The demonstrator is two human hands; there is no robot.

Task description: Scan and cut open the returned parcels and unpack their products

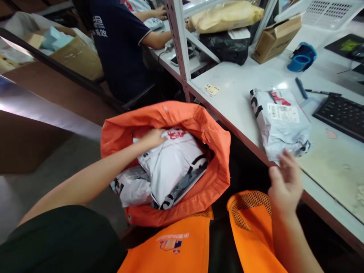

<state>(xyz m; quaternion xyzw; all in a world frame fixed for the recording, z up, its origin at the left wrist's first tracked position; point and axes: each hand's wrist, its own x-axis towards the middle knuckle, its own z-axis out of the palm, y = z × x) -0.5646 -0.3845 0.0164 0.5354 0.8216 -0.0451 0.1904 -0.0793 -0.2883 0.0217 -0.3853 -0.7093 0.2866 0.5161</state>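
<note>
An orange sack [153, 113] gapes open in front of me, with white plastic mailers inside. My left hand [155, 138] reaches over its left rim and has its fingers closed on the upper edge of a large white mailer [176, 163] with red and black print. A smaller crumpled mailer [135, 186] lies beside that one, at the sack's lower left. My right hand [286, 182], slightly blurred, is at the table edge with fingers apart and nothing in it. Just beyond its fingertips, a white mailer [281, 117] with a shipping label lies on the table.
On the white table [227, 87] are a keyboard [345, 113], a blue tape dispenser [303, 58], a cardboard box [275, 40] and a black parcel [226, 47]. A metal post [179, 38] rises at its corner. Another person [116, 45] works beyond; cartons [76, 57] stand left.
</note>
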